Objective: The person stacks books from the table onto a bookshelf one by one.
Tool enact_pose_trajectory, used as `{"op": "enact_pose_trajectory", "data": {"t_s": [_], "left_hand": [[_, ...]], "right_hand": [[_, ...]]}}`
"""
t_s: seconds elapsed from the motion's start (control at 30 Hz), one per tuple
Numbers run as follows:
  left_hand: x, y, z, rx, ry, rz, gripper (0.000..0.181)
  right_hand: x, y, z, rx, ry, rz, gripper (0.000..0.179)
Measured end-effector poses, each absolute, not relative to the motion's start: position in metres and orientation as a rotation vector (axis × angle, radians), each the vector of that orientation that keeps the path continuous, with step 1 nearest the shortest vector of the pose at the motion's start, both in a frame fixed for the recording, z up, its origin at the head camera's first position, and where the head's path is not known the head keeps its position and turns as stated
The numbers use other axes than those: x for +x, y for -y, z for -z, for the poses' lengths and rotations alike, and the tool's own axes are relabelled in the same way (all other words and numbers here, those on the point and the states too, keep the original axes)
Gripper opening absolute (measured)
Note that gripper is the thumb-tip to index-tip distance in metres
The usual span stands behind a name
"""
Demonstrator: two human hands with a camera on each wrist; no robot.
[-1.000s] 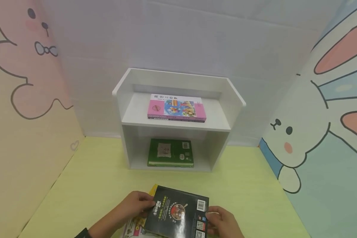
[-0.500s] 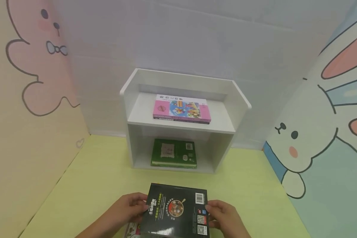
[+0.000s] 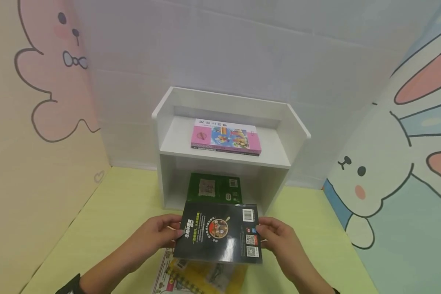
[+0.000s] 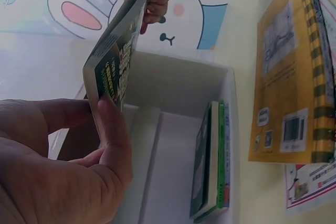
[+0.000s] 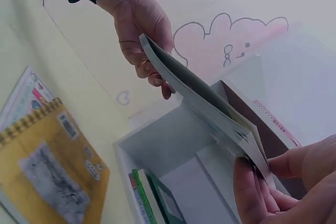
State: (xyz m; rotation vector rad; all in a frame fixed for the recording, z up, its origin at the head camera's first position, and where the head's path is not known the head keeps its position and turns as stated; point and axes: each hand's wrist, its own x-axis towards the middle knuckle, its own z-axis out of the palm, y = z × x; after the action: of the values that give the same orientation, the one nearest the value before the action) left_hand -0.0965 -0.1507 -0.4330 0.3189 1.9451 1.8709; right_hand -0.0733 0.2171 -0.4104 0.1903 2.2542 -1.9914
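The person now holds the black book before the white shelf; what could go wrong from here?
The left hand and right hand hold the black book only near its side edges, so it might slip or sag. Pushed forward low, it may bump the green book in the lower part of the white shelf. If dropped, it could land on the yellow book.

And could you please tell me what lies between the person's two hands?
A black book, its opposite sides held by the left hand and the right hand, as the head view shows.
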Motion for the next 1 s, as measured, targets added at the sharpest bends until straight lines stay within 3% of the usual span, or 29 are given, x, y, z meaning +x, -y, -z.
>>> {"op": "enact_pose_trajectory", "data": {"t_s": [0.6, 1.0], "left_hand": [[-0.18, 0.123, 0.418, 0.179, -2.359, -1.899, 0.052], [-0.23, 0.1, 0.435, 0.141, -2.543, -1.868, 0.057]], "right_hand": [[-0.168, -0.195, 0.397, 0.146, -2.451, 2.116, 0.043], [-0.223, -0.193, 0.423, 0.136, -2.633, 2.061, 0.043]]}}
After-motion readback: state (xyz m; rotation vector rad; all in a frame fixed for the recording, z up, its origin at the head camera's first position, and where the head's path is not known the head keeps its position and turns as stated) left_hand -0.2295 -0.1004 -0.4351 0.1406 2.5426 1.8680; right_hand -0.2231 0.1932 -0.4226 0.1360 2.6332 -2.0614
